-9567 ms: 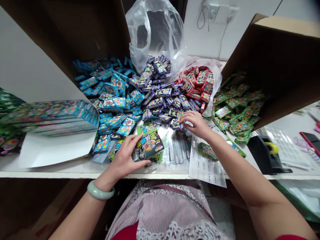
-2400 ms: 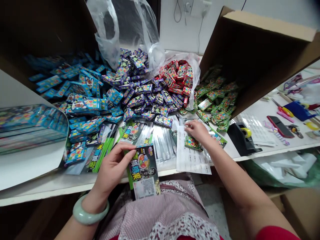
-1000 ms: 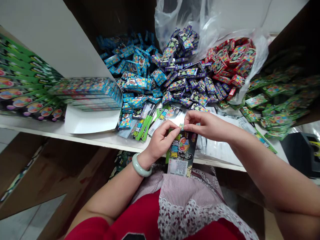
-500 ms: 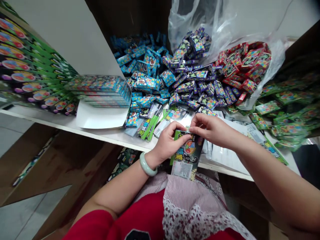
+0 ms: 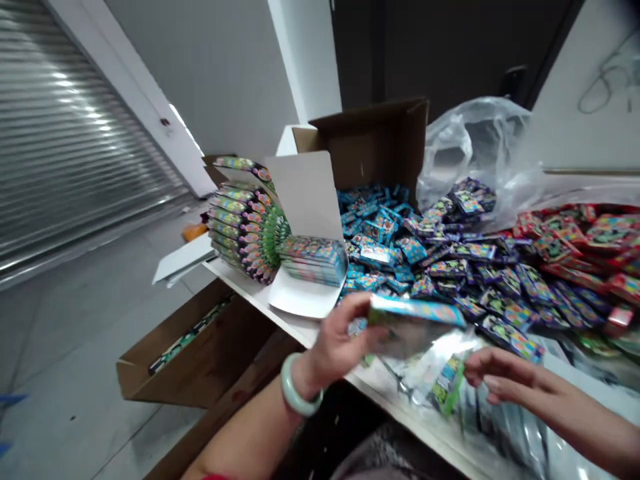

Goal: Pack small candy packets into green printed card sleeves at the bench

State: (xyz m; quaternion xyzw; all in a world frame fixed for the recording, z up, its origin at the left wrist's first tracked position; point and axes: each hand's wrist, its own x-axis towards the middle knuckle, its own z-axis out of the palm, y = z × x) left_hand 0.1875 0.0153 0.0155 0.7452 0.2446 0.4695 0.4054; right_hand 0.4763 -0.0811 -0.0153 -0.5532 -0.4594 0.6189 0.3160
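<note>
Head view: my left hand (image 5: 340, 340) grips a flat clear plastic packet (image 5: 415, 327) by its blue printed end, fingers (image 5: 363, 337) curled around it, holding it over the near edge of the white tabletop (image 5: 240, 290). A pale green jade bangle (image 5: 300, 385) circles that wrist. My right hand (image 5: 520, 381) is just beside the packet, fingers (image 5: 493, 380) loosely spread; the blur hides whether they touch it. Past them lie heaps of small blue cardboard boxes (image 5: 375, 220), purple cardboard boxes (image 5: 465, 267) and red cardboard boxes (image 5: 575, 233), with a fanned stack of green-edged boxes (image 5: 245, 233) toward the tabletop's far left end.
</note>
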